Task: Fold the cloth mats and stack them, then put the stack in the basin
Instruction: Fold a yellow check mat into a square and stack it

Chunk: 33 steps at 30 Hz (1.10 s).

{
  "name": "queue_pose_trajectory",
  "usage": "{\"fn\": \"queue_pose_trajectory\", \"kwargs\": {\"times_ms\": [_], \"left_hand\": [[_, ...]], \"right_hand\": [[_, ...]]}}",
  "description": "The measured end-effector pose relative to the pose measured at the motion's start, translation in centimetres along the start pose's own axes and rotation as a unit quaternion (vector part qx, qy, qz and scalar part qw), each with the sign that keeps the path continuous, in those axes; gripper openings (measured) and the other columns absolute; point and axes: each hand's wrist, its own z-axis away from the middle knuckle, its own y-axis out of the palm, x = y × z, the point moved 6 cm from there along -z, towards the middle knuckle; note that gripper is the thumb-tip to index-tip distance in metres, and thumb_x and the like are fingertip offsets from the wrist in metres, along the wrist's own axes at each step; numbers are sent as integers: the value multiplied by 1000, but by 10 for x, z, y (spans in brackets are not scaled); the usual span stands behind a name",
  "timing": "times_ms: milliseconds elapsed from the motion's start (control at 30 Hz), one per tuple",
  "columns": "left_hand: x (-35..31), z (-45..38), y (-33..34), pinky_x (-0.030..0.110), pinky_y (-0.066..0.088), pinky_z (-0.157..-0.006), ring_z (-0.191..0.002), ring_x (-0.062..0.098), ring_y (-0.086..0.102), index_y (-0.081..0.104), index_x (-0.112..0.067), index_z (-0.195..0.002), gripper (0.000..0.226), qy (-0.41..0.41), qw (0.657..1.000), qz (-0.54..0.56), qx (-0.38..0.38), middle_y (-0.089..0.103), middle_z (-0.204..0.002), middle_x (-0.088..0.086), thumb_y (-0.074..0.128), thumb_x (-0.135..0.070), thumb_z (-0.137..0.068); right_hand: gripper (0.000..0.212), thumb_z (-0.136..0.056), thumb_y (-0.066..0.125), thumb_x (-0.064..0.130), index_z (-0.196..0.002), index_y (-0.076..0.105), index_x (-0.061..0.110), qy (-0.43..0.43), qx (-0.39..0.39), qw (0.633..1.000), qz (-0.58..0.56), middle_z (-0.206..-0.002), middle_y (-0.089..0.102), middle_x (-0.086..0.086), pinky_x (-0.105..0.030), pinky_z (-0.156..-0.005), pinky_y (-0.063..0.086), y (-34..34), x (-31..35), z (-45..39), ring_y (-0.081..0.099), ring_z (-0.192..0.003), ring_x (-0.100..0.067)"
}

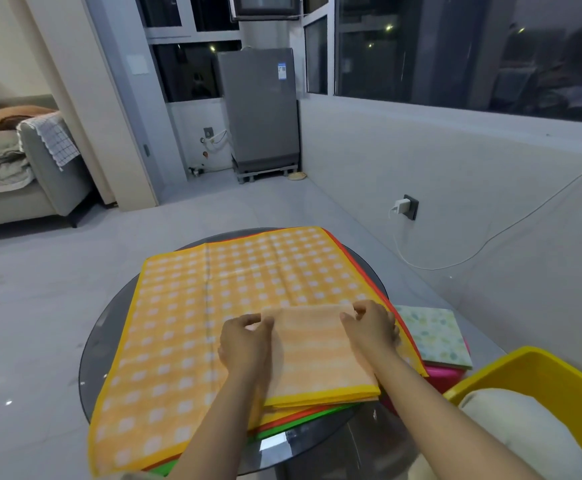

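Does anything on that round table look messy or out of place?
Mostly tidy. The yellow checked mat lies askew on the glass table, its near left corner hanging over the edge. Red and green mats peek out beneath it. Both hands pinch a folded mat.

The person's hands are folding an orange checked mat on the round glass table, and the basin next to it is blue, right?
Not quite: the head view shows the basin is yellow, not blue. The rest holds: both hands, left and right, fold the orange checked mat on the round glass table.

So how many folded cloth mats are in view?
2: an orange checked folded mat under both hands on the spread pile, and a pale green patterned one to its right. Others may be hidden.
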Motion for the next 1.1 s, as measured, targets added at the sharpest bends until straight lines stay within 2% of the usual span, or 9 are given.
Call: {"fn": "queue_pose_trajectory", "kwargs": {"times_ms": [100,200,300,467,700,833,900,967,1100], "left_hand": [[-17,1,-5,29,45,-58,-72,26,60,72,-12,-87,14,-19,989,138,47,69,-82,1,72,-26,-81],[-46,2,-7,16,36,-39,-62,20,53,69,-6,-91,11,-8,975,206,85,64,-80,3,69,-14,-84],[-77,5,-4,16,33,-38,-61,22,57,68,-5,-95,15,-6,959,256,119,62,-79,5,70,-15,-83],[-137,17,15,15,50,-50,-75,21,66,66,-12,-86,20,44,940,305,147,66,-86,3,70,-31,-83],[-184,27,94,34,56,-79,-77,20,67,65,0,-80,36,54,923,335,182,66,-78,7,72,-35,-81],[-190,26,156,38,52,-82,-71,19,60,67,-2,-80,20,63,930,315,179,64,-73,4,73,-21,-81],[-191,26,188,28,52,-72,-75,17,61,67,-9,-82,5,66,935,297,182,66,-80,2,70,-12,-81],[-187,24,220,19,47,-66,-80,15,62,65,-14,-89,12,50,941,284,177,66,-91,2,70,-7,-80],[-173,20,282,30,48,-86,-103,20,59,66,-7,-107,29,-6,946,273,175,62,-107,8,68,1,-80]], "right_hand": [[32,-85,66,29,-112,62,12,23,16,989,-148,-110,63,-1,-33,-89,47,-22,-1,-8,58,-105,-21],[25,-85,67,23,-104,63,7,-13,14,979,-204,-91,65,-2,-18,-60,46,-54,9,-15,61,-74,-18],[15,-87,65,19,-96,60,9,-30,8,965,-260,-79,64,-5,-22,-45,43,-90,19,-22,60,-56,-18],[5,-90,62,18,-92,60,14,-77,-18,944,-319,-82,66,-8,-30,-58,57,-143,24,-40,65,-62,-24],[22,-87,65,23,-83,64,1,-54,-57,914,-398,-79,65,-11,-30,-76,55,-185,-24,-80,67,-75,-21],[6,-86,65,11,-81,65,7,-32,-81,920,-383,-84,67,-9,-20,-74,55,-195,-68,-106,67,-81,-23],[6,-84,67,10,-88,67,14,-17,-84,928,-364,-94,69,-7,-29,-82,54,-196,-93,-121,66,-91,-24],[19,-82,68,10,-100,67,15,11,-89,936,-341,-104,66,-3,-33,-86,50,-195,-119,-135,63,-98,-21],[27,-82,66,3,-106,64,14,45,-86,930,-355,-110,64,-3,-31,-82,46,-180,-167,-160,60,-102,-18]]}}
